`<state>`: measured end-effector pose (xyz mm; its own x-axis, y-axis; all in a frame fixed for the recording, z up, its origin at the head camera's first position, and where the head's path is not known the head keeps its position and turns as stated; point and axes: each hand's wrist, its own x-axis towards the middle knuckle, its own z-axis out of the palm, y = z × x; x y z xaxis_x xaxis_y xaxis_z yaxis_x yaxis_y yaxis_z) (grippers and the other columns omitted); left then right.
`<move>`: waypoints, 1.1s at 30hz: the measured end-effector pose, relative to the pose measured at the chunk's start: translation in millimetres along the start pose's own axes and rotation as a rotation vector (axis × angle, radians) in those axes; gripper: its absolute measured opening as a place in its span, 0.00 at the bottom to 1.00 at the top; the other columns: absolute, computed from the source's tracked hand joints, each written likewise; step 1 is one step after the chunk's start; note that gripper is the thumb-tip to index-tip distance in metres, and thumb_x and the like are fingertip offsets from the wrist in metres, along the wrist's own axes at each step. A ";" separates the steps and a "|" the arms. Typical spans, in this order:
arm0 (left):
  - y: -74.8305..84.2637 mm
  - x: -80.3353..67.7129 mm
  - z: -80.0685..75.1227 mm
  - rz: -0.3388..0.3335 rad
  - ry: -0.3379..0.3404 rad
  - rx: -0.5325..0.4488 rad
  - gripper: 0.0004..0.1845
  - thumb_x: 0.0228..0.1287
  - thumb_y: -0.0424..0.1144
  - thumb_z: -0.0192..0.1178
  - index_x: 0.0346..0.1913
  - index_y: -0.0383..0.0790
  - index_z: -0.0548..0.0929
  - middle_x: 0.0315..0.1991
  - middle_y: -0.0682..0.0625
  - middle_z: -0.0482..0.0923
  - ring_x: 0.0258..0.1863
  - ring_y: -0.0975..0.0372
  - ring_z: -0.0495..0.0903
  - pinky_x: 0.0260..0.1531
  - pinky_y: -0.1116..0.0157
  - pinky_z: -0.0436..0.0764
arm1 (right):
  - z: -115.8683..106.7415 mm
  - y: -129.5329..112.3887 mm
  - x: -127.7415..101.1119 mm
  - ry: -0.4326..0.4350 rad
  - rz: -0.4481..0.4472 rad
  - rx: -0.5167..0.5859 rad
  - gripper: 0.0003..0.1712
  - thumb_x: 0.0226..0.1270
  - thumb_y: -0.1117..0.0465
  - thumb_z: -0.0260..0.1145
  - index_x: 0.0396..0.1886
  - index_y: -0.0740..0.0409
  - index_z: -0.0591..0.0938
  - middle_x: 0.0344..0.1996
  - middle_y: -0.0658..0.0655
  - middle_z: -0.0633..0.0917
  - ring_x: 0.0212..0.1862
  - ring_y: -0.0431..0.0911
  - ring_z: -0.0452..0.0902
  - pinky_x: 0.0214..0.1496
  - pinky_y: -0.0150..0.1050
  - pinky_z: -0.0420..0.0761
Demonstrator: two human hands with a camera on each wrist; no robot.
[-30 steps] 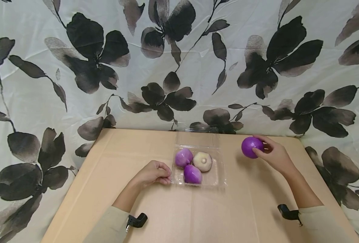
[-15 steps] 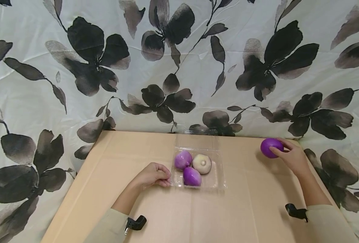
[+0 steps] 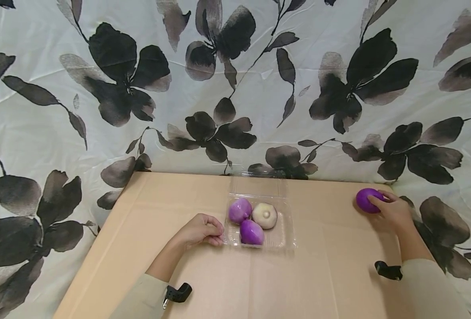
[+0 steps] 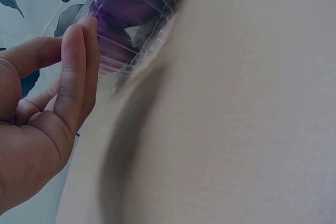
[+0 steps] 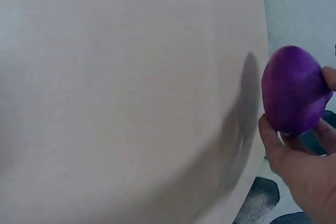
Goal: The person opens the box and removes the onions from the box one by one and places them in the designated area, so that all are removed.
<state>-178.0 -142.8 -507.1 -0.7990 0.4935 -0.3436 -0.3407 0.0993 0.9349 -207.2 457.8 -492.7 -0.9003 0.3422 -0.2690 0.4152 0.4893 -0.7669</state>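
Observation:
My left hand pinches the left edge of an open clear plastic clamshell box, its thumb and fingertips at the rim in the left wrist view. Inside the box lie two glossy purple onions, and a cream-coloured round piece with a small knob, perhaps a garlic bulb or a mushroom. Over by the far right corner, my right hand grips another purple onion between thumb and fingers. Whether that onion touches the board is unclear; its shadow falls close by.
A light brown board forms the work surface. The box's lid leans back near the far edge. Behind hangs a white cloth with dark flowers. Each sleeve carries a small black wrist camera.
My right hand has carried the purple onion rightward and slightly lower, to the board's far right corner. My left hand and the box have stayed put.

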 end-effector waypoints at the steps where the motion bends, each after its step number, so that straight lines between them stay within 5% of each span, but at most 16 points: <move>1: 0.0 0.3 -0.1 -0.001 0.001 0.002 0.07 0.70 0.23 0.58 0.44 0.17 0.79 0.28 0.43 0.87 0.27 0.61 0.89 0.31 0.69 0.91 | -0.3 0.5 1.6 0.005 0.019 -0.001 0.53 0.75 0.32 0.56 0.82 0.64 0.53 0.79 0.80 0.49 0.77 0.77 0.49 0.77 0.70 0.62; 10: 0.0 2.4 0.0 0.002 0.006 0.004 0.07 0.70 0.22 0.58 0.43 0.17 0.79 0.27 0.44 0.86 0.26 0.61 0.88 0.30 0.69 0.91 | -3.6 2.4 16.8 0.055 0.156 -0.094 0.53 0.76 0.29 0.46 0.83 0.61 0.47 0.79 0.77 0.46 0.79 0.76 0.43 0.79 0.74 0.53; 22: -1.7 2.2 -1.8 -0.002 0.014 0.003 0.06 0.70 0.22 0.58 0.43 0.18 0.79 0.27 0.44 0.86 0.26 0.61 0.88 0.30 0.69 0.91 | -1.9 6.0 27.0 -0.002 0.065 -0.203 0.54 0.79 0.31 0.43 0.81 0.71 0.44 0.76 0.82 0.49 0.76 0.79 0.45 0.78 0.76 0.52; 33: -3.7 4.4 -1.4 -0.003 0.012 0.003 0.05 0.70 0.22 0.58 0.42 0.19 0.80 0.28 0.44 0.86 0.27 0.61 0.88 0.31 0.69 0.91 | -0.7 11.0 28.3 -0.027 -0.008 -0.195 0.55 0.79 0.34 0.46 0.79 0.75 0.42 0.73 0.87 0.51 0.74 0.81 0.50 0.77 0.75 0.57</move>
<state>-180.9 -142.3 -512.1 -0.8038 0.4829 -0.3475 -0.3416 0.1035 0.9341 -228.1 473.4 -508.4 -0.9058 0.3172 -0.2808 0.4229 0.6389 -0.6426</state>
